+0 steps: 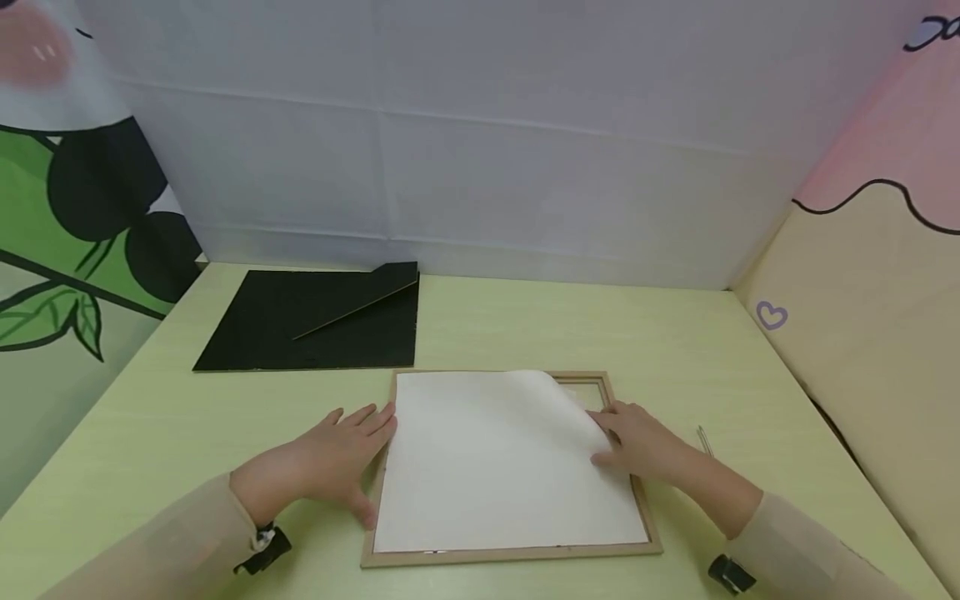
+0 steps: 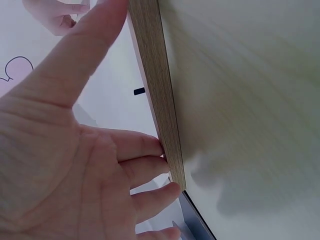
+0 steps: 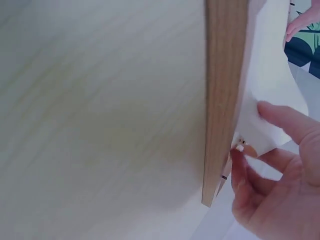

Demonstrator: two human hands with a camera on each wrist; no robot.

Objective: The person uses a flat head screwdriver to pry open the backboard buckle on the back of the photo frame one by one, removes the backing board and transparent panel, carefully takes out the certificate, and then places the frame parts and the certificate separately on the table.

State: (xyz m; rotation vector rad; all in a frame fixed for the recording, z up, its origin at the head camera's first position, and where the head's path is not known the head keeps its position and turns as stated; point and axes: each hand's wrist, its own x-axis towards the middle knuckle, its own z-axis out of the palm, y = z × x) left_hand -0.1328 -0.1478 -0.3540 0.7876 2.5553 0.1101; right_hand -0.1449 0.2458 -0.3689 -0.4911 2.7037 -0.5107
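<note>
A wooden picture frame [image 1: 517, 554] lies on the table with a white sheet [image 1: 495, 467] over most of its inside. The sheet's upper right corner is lifted and bends up, baring the frame's inner corner. My right hand [image 1: 641, 442] pinches that raised edge; in the right wrist view its thumb rests on the sheet [image 3: 272, 65] and other fingers are beneath. Spread and fairly straight, the fingers of my left hand [image 1: 330, 462] touch the frame's left side. The left wrist view shows fingertips against the outer wooden rail [image 2: 157, 85].
Behind the frame on the left lies a black backing board [image 1: 360, 354] with a slanting flap raised on it. A thin metal tool [image 1: 705, 442] lies by my right wrist. White cloth [image 1: 525, 183] hangs along the table's back edge, with printed cloths at both sides.
</note>
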